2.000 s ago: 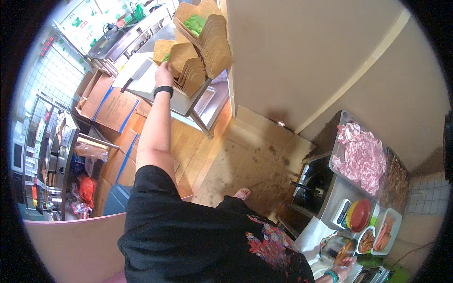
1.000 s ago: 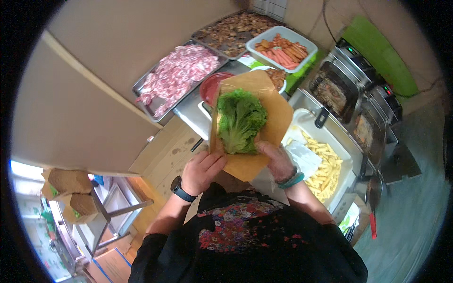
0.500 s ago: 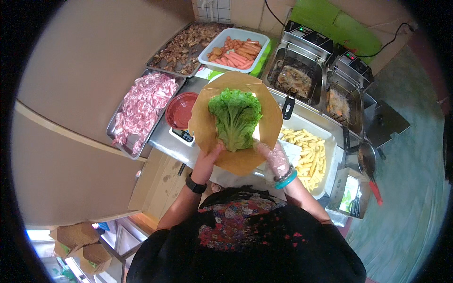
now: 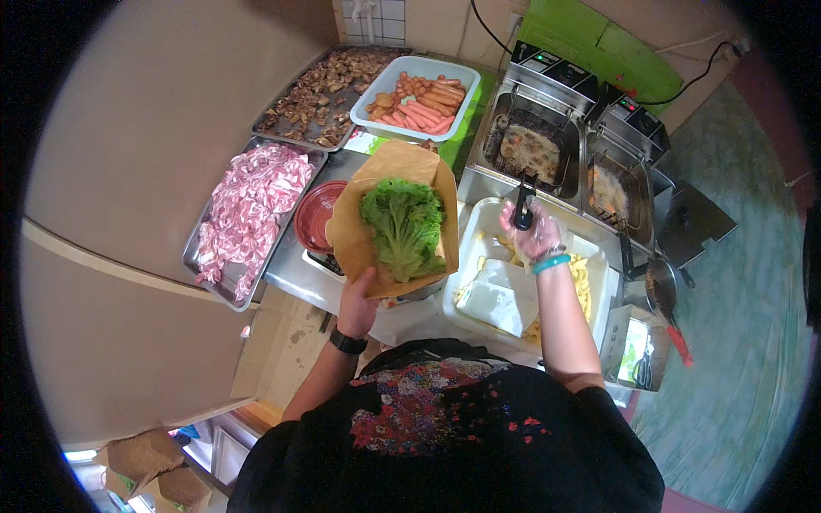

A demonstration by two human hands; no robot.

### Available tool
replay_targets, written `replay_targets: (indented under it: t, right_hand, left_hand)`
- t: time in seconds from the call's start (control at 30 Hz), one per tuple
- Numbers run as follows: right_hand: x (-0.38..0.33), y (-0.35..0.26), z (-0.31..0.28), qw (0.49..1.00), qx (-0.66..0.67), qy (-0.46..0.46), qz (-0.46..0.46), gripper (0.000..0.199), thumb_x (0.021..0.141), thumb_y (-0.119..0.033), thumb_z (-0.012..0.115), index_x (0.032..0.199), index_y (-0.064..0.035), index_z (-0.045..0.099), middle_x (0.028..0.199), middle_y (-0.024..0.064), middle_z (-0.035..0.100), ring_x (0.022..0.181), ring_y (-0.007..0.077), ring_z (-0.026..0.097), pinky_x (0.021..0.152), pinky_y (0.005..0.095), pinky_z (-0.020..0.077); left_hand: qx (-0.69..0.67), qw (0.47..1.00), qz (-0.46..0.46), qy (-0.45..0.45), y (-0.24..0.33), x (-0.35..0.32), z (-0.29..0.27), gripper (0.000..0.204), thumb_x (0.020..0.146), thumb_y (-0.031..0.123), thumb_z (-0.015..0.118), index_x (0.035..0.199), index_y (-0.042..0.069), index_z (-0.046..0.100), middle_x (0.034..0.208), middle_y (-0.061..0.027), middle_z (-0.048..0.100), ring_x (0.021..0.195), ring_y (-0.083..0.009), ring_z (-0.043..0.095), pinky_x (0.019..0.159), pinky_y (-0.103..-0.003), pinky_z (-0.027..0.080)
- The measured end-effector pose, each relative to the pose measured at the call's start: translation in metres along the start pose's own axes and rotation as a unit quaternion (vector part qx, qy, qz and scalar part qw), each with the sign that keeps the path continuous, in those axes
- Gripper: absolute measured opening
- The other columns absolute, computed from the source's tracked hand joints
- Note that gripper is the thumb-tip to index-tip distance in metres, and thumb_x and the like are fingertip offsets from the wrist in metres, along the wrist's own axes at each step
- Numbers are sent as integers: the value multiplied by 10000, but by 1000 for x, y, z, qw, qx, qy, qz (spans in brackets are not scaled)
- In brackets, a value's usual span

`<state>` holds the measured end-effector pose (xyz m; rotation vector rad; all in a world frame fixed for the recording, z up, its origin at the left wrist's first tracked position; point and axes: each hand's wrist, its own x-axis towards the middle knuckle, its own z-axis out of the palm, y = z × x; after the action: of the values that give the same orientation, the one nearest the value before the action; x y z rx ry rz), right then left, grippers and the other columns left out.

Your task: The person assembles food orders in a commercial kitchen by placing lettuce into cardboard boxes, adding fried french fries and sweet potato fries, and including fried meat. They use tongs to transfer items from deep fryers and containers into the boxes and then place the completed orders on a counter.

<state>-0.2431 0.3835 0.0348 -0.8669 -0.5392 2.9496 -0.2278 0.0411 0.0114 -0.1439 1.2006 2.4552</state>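
Note:
My left hand (image 4: 358, 304) grips the near edge of a brown kraft-paper takeaway box (image 4: 348, 224), which tilts over the counter. A green lettuce leaf (image 4: 404, 229) lies inside it. My right hand (image 4: 532, 232), in a clear plastic glove, is closed round the black handle (image 4: 523, 205) of the left fryer basket. That basket sits in bubbling oil (image 4: 528, 154), where the food is hard to make out. Below my right forearm is a white tray (image 4: 466, 248) of fries (image 4: 580, 278), with a pale flat sheet or scoop (image 4: 498, 297) in it.
Beyond the box are a tub of sausages (image 4: 414, 62) and a tray of browned meat (image 4: 321, 94). Raw sliced meat (image 4: 256, 209) and a red-brown bowl (image 4: 316, 214) stand left. At right are a second fryer basket (image 4: 610, 192), a red-handled pan (image 4: 663, 291) and a carton (image 4: 616, 338).
My right hand has let go of the box and moved up and right onto the fryer basket handle. The box, now in my left hand alone, has shifted left and tilted.

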Motion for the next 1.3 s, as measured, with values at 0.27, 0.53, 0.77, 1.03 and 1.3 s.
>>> replay_targets:
  t: [0.27, 0.53, 0.77, 1.03, 1.3]
  right_hand:
    - [44, -27, -11, 997, -63, -25, 20, 191, 890, -199, 396, 795, -44, 456, 599, 23, 443, 454, 114, 380, 423, 239, 347]
    - [-11, -24, -8, 972, -218, -23, -87, 286, 910, -249, 408, 1053, -14, 483, 594, -17, 406, 432, 77, 331, 402, 230, 312]
    - [-33, -5, -13, 948, -274, 0, -160, 320, 890, -295, 460, 1079, -37, 477, 587, -29, 408, 415, 53, 330, 370, 189, 292]
    - [-46, -21, -22, 945, -283, -45, -155, 310, 887, -283, 469, 1102, -59, 475, 576, -36, 395, 399, 42, 309, 357, 181, 279]
    - [-44, -39, -16, 968, -239, -40, -72, 339, 889, -288, 462, 1114, -35, 456, 597, -41, 375, 413, 44, 309, 361, 188, 291]
  left_hand:
    - [150, 987, 30, -49, -15, 17, -10, 304, 860, 146, 485, 1139, 31, 450, 1084, -57, 522, 1007, -185, 512, 843, -332, 420]
    - [75, 997, 9, -35, -22, 26, -8, 291, 853, 122, 486, 1121, 14, 462, 1051, -77, 546, 972, -198, 528, 804, -326, 445]
    - [396, 915, 56, -47, -41, 42, -21, 383, 738, -20, 498, 1118, 31, 499, 1068, -107, 534, 975, -231, 533, 818, -327, 441]
    - [395, 916, 31, -57, -27, 40, 0, 422, 706, -96, 455, 1108, 23, 504, 1105, -109, 506, 994, -242, 520, 827, -323, 430]
    - [142, 985, -85, -50, -32, 47, 15, 328, 862, 90, 452, 1186, 69, 410, 1103, -67, 513, 1008, -198, 515, 824, -331, 439]
